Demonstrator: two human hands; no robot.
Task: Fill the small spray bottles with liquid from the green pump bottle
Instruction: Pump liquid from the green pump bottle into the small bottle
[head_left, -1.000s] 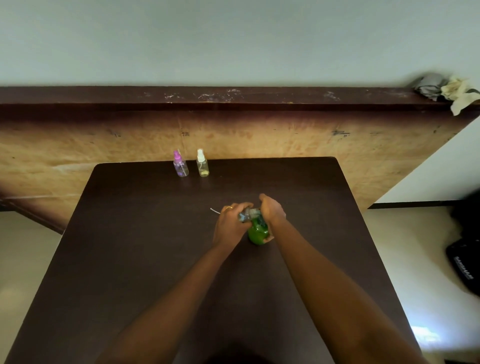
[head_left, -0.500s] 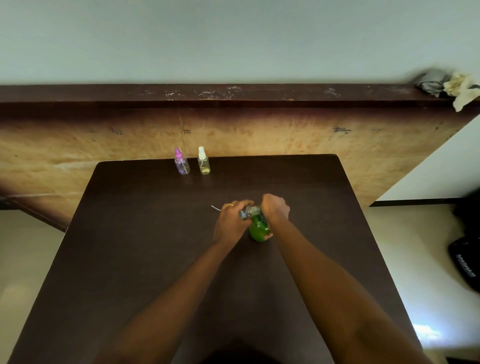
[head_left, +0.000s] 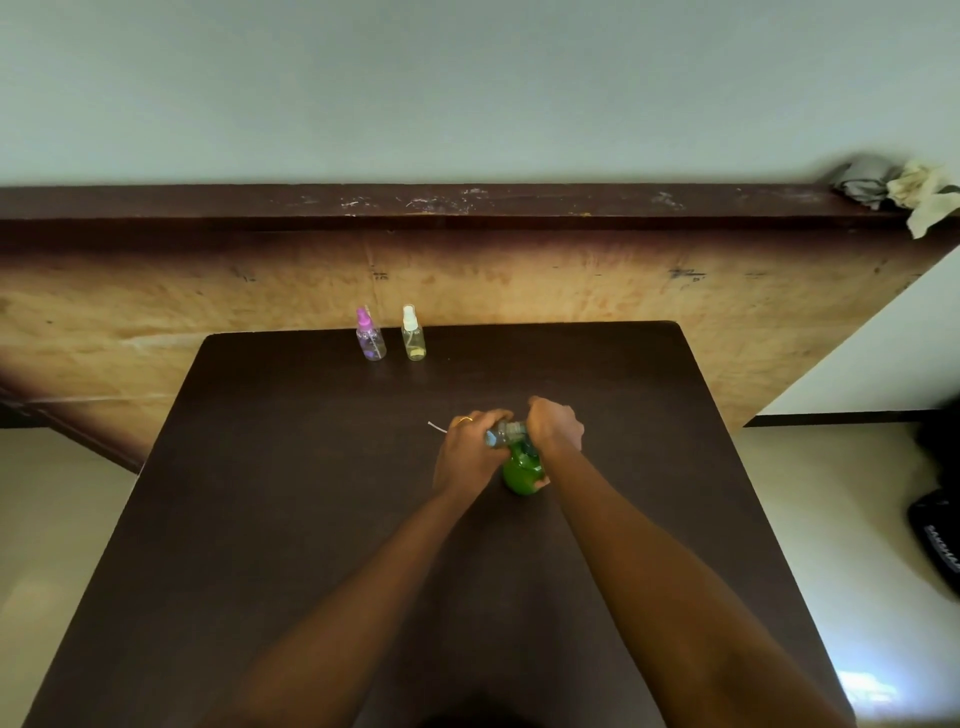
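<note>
On the head camera I saw both hands meeting over the middle of the table (head_left: 291, 519). The left hand (head_left: 470, 452) was curled round a small clear bottle (head_left: 500, 435), holding it tilted with its open neck toward the right hand. A ring (head_left: 464, 420) showed on one left finger, and a thin white tube (head_left: 436, 427) poked out just beyond the left knuckles, lying over the tabletop; I could not tell what it was attached to.

The right hand (head_left: 556, 428) was bunched over the top of the green pump bottle (head_left: 522, 474), fingers curled down around its head, so the pump itself was hidden from me. The green bottle stood on the table directly under that hand, touching the inner edge of the left hand, and the clear bottle's neck sat right at its top.

Well beyond both hands, near the far table edge, stood two more spray bottles side by side, apart from each other: a pink-capped bottle (head_left: 370, 336) ahead of the left hand and a white-capped bottle (head_left: 413, 336) just right of it.

Far off past the right hand, crumpled cloths (head_left: 893, 188) lay on a wooden ledge (head_left: 467, 203).
</note>
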